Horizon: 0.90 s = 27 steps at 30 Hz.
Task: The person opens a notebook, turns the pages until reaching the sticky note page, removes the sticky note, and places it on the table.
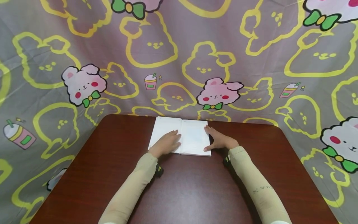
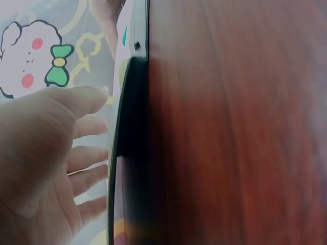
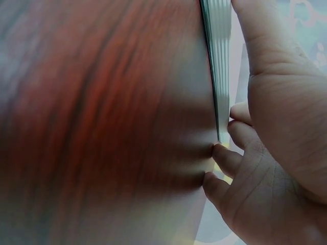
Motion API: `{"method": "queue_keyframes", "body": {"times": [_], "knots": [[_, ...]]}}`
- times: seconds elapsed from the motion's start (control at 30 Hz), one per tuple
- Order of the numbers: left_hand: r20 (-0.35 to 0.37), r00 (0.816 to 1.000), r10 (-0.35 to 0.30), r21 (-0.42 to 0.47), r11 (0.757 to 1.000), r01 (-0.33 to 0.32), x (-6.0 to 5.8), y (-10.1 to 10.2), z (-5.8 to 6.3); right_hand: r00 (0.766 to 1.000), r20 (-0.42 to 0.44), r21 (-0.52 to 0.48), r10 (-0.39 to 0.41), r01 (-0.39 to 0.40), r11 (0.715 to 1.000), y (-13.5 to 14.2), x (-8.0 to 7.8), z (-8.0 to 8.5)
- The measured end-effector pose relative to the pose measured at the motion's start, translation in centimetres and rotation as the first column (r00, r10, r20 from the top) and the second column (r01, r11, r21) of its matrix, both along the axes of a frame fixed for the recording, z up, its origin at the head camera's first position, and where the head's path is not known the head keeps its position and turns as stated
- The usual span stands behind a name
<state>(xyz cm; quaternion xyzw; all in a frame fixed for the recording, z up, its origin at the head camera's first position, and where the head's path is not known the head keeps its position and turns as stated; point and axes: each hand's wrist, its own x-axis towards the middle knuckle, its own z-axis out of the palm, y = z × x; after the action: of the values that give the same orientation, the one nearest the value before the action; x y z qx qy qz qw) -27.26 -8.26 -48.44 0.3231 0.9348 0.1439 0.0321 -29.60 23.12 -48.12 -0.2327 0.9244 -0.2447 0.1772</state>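
Note:
An open notebook (image 1: 194,135) with white pages lies near the far edge of the brown table. My left hand (image 1: 167,143) rests on its left page beside the centre fold, fingers extended. In the left wrist view the cover edge (image 2: 115,173) below that hand stands a little off the tabletop. At the right edge is my right hand (image 1: 221,139), its thumb over the near right corner and its fingers spread along the side. The right wrist view shows the page stack (image 3: 219,66) from the side, with some fingertips (image 3: 217,186) down at the table surface.
The brown tabletop (image 1: 190,186) extends toward me and to both sides. Behind it hangs a grey curtain (image 1: 179,37) with yellow outlines and pink cartoon animals, close to the table's far edge. A small black device (image 1: 159,170) sits at the left wrist.

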Motion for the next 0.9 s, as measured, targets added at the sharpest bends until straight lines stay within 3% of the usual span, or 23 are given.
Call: {"method": "queue_keyframes", "body": {"times": [0.2, 0.5, 0.9], "knots": [[-0.032, 0.999, -0.036, 0.036, 0.999, 0.038, 0.6, 0.9, 0.2, 1.0, -0.005, -0.005, 0.002, -0.003, 1.0, 0.1, 0.0, 0.0], [-0.022, 0.995, -0.094, 0.01, 0.996, 0.094, 1.3, 2.3, 0.3, 1.0, -0.022, -0.001, 0.014, -0.014, 1.0, 0.3, 0.2, -0.1], [-0.055, 0.993, -0.102, 0.04, 0.994, 0.104, 1.5, 2.6, 0.1, 1.0, -0.011, 0.013, 0.012, -0.012, 1.0, 0.4, -0.2, -0.5]]}}
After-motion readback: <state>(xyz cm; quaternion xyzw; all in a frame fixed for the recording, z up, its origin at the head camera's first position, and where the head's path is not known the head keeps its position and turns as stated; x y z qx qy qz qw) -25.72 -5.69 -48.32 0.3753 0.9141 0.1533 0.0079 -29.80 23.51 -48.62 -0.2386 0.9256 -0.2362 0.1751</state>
